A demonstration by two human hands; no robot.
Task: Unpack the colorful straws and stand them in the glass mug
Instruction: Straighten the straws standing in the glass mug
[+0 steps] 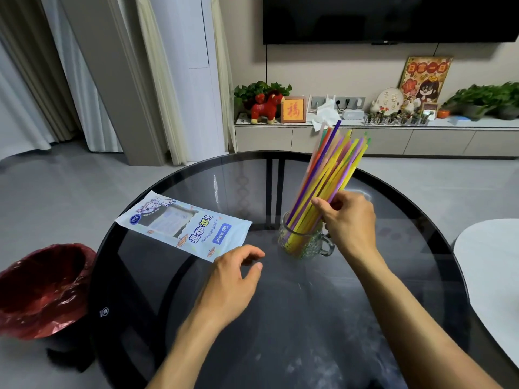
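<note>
A bundle of colorful straws point(334, 167) stands in the glass mug point(304, 244) and leans up to the right. My right hand point(348, 217) grips the bundle just above the mug's rim, fingers curled round the straws. The mug has a textured wall and its handle points right, under my hand. My left hand point(233, 279) hovers over the table to the left of the mug, fingers loosely curled, holding nothing. The straw package point(182, 224), a flat white and blue bag, lies on the table beyond my left hand.
The round dark glass table point(309, 318) holds everything. A bin with a red liner point(42, 287) sits on the floor at the left. A white tabletop point(488, 276) adjoins at the right. A TV cabinet with ornaments runs along the far wall.
</note>
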